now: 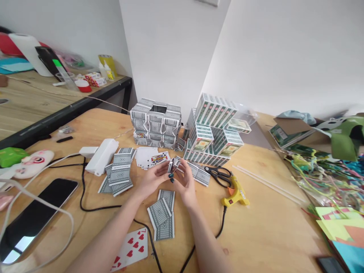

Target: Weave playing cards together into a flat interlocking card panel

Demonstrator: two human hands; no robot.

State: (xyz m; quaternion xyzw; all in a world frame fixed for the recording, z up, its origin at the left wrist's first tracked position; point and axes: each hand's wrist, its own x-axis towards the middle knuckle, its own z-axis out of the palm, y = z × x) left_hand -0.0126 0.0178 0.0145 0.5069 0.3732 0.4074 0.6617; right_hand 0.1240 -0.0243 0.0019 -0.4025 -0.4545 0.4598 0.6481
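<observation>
Between my fingertips, over the middle of the table, is a small folded playing card [175, 163]. My left hand [157, 177] pinches it from the left, thumb toward me. My right hand [184, 184] closes on its other side, and the two thumbs nearly meet. Behind my hands lie loose playing cards, with a jack or similar face card [159, 157] showing. Below my hands, several grey-backed cards [162, 214] overlap on the table. A box-like structure of folded cards [156, 123] stands farther back, with a square opening on top.
Stacked card boxes [212, 129] stand behind to the right. Black scissors [218, 175] and a yellow glue gun [235, 193] lie right, its cord running toward me. A power strip [102, 156], a phone [36, 216] and cables are left. Craft scraps [327, 178] crowd the far right.
</observation>
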